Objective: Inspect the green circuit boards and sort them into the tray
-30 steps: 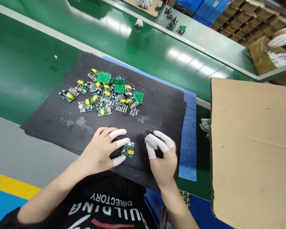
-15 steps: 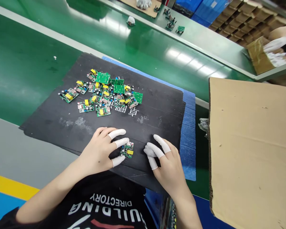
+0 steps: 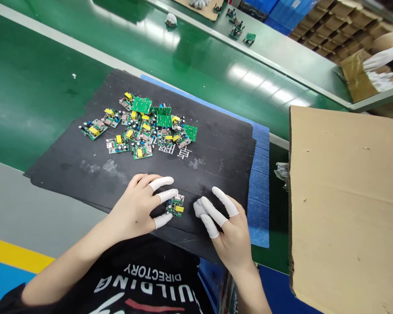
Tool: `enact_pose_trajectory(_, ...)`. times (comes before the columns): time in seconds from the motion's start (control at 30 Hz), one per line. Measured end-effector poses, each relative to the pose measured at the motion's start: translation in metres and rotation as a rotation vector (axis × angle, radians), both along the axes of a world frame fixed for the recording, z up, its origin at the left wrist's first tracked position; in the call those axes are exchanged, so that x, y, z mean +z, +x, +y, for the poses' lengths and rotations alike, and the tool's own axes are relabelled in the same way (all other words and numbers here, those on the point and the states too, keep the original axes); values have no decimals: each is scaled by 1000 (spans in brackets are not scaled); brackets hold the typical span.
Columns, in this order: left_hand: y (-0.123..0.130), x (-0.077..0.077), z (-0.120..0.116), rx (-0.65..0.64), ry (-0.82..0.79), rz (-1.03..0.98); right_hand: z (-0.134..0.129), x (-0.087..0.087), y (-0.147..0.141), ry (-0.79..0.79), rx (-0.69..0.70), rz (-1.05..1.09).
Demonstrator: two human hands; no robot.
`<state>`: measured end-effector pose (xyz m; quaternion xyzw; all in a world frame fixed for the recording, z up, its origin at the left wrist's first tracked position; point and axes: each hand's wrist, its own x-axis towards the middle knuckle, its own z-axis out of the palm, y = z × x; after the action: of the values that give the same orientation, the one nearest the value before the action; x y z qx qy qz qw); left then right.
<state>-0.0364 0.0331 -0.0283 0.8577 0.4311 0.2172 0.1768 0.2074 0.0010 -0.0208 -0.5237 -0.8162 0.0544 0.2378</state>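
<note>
My left hand (image 3: 139,207) grips a small circuit board (image 3: 176,206) by its left side, between white-capped thumb and fingers. The board lies component side up on the black mat (image 3: 212,170), its yellow part facing me. To the right, my right hand (image 3: 227,222) pinches a soft grey-white lump of putty (image 3: 199,207) between finger-cotted thumb and fingers. The lump is a short gap from the board, low over the mat; whether it touches the mat I cannot tell. Farther up the mat lies a loose pile of similar circuit boards (image 3: 146,127), some green side up.
Beyond the mat runs a shiny green conveyor (image 3: 196,56) with a white lump (image 3: 170,20) on it. A large cardboard box (image 3: 343,196) stands at right. At the far right, another person's gloved hand (image 3: 384,58) is over a carton (image 3: 356,78).
The right hand's fingers have shifted on the putty, and more of the lump shows at their left. The left hand and its board have stayed almost still.
</note>
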Motion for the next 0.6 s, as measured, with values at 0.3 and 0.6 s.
enact_pose_trajectory(0.3, 0, 0, 0, 5, -13, 2, -9, 4, -10, -304, -170, 309)
enact_pose_trajectory(0.6, 1, 0, -1, 16, -16, -3, -2, -4, -4, -115, -4, 65)
